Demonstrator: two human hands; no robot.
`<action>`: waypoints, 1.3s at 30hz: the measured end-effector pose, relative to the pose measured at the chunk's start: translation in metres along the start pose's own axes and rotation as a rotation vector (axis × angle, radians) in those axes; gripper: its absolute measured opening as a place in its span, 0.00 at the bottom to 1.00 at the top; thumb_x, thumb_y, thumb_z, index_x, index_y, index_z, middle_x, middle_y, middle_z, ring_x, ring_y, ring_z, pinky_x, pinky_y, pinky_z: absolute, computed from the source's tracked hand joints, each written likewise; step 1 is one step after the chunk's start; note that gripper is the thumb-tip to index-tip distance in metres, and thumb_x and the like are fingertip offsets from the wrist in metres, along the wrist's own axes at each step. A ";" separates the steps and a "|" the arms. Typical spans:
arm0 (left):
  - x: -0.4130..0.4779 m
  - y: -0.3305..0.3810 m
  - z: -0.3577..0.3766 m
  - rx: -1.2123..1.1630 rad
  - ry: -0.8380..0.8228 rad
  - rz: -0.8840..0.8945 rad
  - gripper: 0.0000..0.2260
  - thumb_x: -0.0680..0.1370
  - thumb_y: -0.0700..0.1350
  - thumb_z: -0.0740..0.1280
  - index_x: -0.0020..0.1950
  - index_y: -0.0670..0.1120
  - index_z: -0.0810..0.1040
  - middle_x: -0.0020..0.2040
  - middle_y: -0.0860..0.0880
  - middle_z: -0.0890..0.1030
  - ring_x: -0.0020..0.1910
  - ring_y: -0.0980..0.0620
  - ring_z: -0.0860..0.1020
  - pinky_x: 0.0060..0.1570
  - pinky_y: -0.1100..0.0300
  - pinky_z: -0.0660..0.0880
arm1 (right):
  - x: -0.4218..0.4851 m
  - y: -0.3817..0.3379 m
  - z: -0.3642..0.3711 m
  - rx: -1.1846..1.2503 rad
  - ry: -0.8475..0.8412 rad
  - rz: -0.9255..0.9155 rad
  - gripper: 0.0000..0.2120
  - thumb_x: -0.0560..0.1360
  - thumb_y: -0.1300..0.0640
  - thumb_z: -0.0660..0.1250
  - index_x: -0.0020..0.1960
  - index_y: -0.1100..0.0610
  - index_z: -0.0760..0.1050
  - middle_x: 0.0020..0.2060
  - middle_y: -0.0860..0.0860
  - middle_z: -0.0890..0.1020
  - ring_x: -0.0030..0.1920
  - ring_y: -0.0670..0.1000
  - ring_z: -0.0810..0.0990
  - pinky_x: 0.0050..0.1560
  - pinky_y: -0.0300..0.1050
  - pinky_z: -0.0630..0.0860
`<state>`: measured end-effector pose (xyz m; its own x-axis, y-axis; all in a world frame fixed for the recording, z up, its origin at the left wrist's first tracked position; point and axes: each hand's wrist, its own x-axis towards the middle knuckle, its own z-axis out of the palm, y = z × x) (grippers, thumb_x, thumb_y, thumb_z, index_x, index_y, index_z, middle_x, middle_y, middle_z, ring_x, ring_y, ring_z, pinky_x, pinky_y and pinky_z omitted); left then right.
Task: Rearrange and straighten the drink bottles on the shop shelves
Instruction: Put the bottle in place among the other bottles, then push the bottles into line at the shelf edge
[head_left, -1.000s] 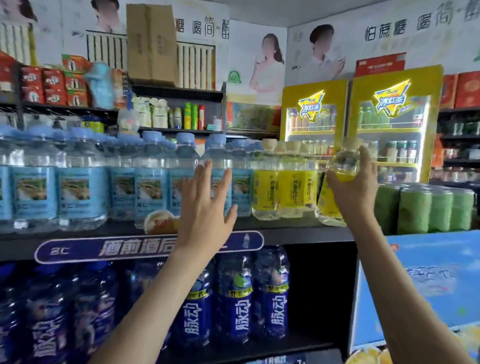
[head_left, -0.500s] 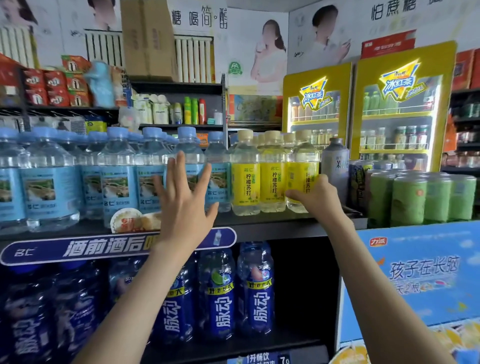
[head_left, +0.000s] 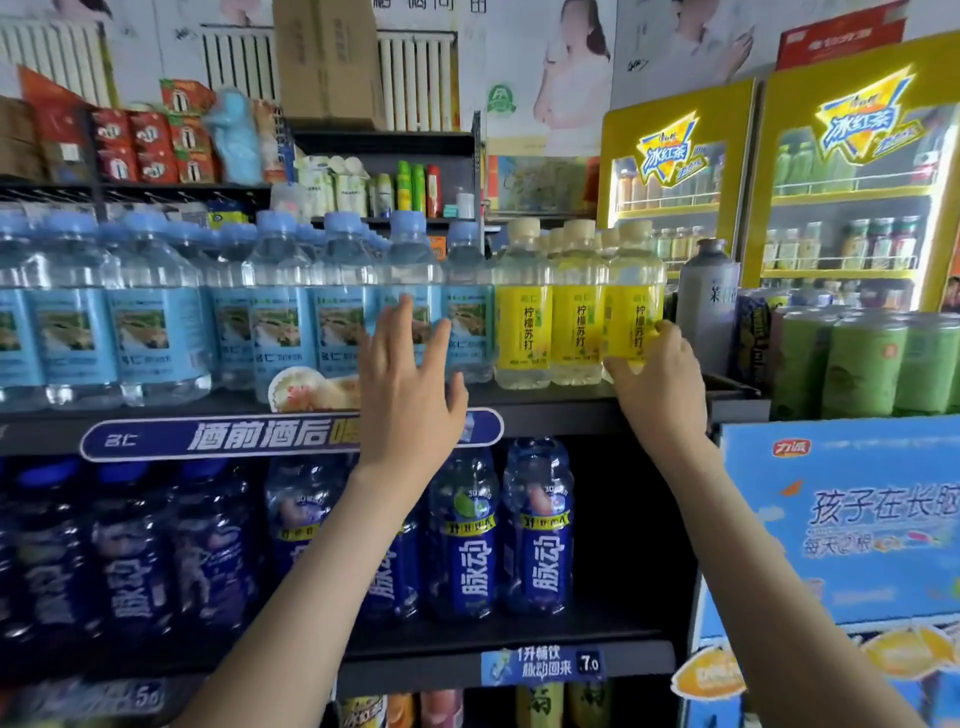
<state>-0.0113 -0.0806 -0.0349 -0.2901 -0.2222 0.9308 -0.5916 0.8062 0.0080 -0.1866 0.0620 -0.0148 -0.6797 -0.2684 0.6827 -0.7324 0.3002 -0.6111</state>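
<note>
Rightmost yellow-label bottle (head_left: 631, 306): clear, pale cap, upright, last in the yellow row on the upper shelf (head_left: 545, 410), beside the blue-label bottles (head_left: 280, 322). Its base is hidden by the right hand (head_left: 660, 379), which grips it low. Left hand (head_left: 410, 395) flat, fingers spread over the blue labels; contact unclear.

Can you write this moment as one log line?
left hand open before blue-label water bottles | right hand grips rightmost yellow-label bottle

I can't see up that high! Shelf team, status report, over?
Status: left grip open before blue-label bottles; right grip holds end yellow bottle, upright on shelf. Close on its right: grey bottle.
</note>
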 end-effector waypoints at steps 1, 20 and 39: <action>-0.010 0.003 -0.002 -0.022 -0.007 -0.010 0.19 0.74 0.44 0.68 0.64 0.40 0.75 0.69 0.36 0.68 0.68 0.35 0.67 0.67 0.42 0.65 | -0.014 -0.002 0.003 0.008 0.046 -0.040 0.24 0.76 0.55 0.66 0.67 0.64 0.64 0.62 0.60 0.73 0.62 0.60 0.70 0.52 0.49 0.67; -0.279 -0.054 -0.033 -0.083 -0.504 -0.151 0.17 0.73 0.43 0.69 0.61 0.40 0.77 0.60 0.42 0.77 0.56 0.43 0.78 0.56 0.51 0.77 | -0.285 0.025 0.127 0.117 -0.506 -0.313 0.12 0.72 0.64 0.68 0.55 0.64 0.74 0.46 0.59 0.79 0.49 0.62 0.76 0.47 0.52 0.73; -0.416 -0.296 -0.079 -0.017 -1.048 -0.427 0.26 0.80 0.48 0.58 0.76 0.44 0.55 0.73 0.45 0.61 0.71 0.46 0.62 0.65 0.55 0.63 | -0.482 -0.080 0.318 0.135 -0.882 0.331 0.29 0.76 0.60 0.66 0.73 0.61 0.58 0.69 0.58 0.67 0.68 0.59 0.66 0.63 0.48 0.67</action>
<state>0.3441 -0.1833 -0.3957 -0.5586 -0.8250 0.0860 -0.7856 0.5595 0.2643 0.1866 -0.1239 -0.4217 -0.5991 -0.7992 -0.0478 -0.4584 0.3913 -0.7980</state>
